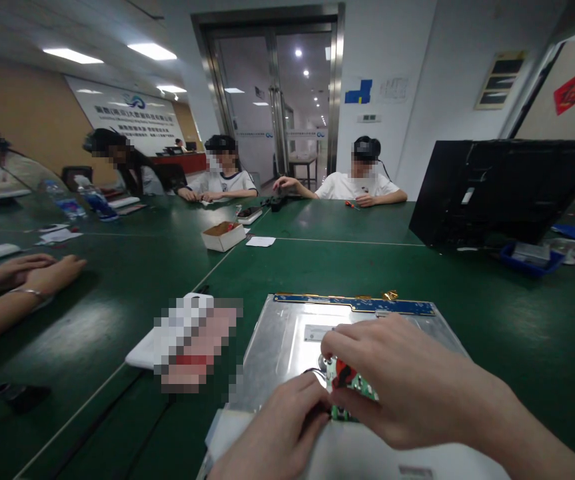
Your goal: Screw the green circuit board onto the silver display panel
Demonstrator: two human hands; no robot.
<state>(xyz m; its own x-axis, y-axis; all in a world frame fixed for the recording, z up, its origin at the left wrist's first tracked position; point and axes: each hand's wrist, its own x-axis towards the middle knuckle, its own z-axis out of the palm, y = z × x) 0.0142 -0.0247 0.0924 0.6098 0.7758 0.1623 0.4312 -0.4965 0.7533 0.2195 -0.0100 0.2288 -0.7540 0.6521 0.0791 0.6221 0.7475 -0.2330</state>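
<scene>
A flat silver metal panel (277, 333) lies on the green table in front of me, with a blue circuit strip (327, 301) along its far edge. On its near part sits a green circuit board (364, 385), partly covered by my hands. My right hand (392, 380) is closed around a red and black object (343, 373), maybe a tool handle, over the board. My left hand (292, 413) rests at the board's left edge with its fingers pressed together near thin dark wires; anything between the fingertips is hidden. White material (362, 450) lies under my wrists.
Left of the panel are a white device (147, 347) and dark cables. Another person's hands (42, 273) rest at the left. Farther off are a small open box (223, 237), a large black monitor (497, 193), a blue tray (532, 261) and several seated people.
</scene>
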